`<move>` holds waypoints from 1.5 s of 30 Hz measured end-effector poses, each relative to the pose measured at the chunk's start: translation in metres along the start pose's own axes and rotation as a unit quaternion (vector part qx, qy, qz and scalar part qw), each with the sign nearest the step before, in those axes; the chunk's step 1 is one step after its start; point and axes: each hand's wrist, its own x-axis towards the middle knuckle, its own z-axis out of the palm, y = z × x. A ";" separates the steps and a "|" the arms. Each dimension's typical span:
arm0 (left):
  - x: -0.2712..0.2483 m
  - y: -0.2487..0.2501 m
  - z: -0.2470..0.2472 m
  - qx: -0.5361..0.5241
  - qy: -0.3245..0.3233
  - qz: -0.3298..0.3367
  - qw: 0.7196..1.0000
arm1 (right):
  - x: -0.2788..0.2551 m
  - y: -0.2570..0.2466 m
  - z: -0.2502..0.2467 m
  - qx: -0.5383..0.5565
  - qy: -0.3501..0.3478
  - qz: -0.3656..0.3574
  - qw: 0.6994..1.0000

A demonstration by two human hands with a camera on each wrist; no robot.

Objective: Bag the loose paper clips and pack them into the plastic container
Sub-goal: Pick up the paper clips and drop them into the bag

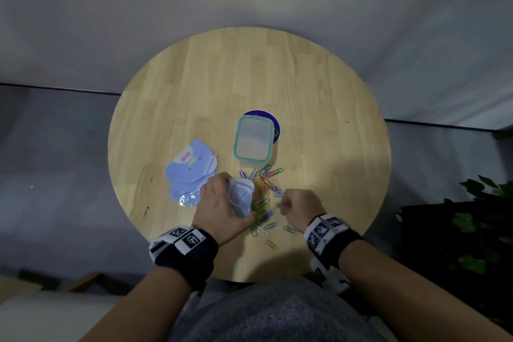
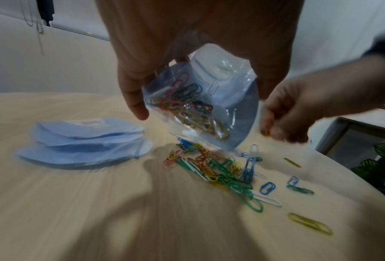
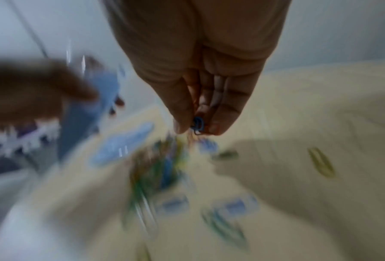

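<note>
Holding one small clear bag [image 2: 200,104] above the loose paper clips [image 2: 222,169] in the left hand [image 1: 222,203], mouth likely kept open for filling. Pinched a blue clip [image 3: 197,124] in the right hand [image 1: 298,207], just beside that bag. Counted one lidded plastic container [image 1: 253,138] beyond it, spare bags [image 1: 191,172] stacked alongside; clips too many to count.
</note>
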 end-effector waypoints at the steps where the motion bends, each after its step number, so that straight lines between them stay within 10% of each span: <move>1: 0.001 0.003 0.000 0.002 0.002 0.005 1.000 | 0.000 -0.004 -0.013 0.053 0.034 0.010 0.998; 15: 0.037 0.071 -0.012 -0.120 0.129 0.051 0.983 | -0.010 -0.096 -0.105 0.500 0.162 0.013 0.851; 22: 0.046 0.075 -0.025 -0.132 0.149 0.054 0.979 | -0.020 -0.098 -0.102 0.227 0.151 -0.049 0.961; 30: 0.045 0.064 -0.030 -0.155 0.143 0.017 0.977 | -0.005 -0.046 -0.112 0.279 0.272 -0.023 0.921; 37: 0.030 0.031 -0.033 -0.111 0.130 -0.019 0.985 | 0.016 0.055 -0.036 0.014 -0.031 0.195 0.980; 45: 0.007 0.003 -0.044 -0.036 0.108 -0.040 0.993 | 0.026 0.030 0.016 0.057 0.001 0.137 0.989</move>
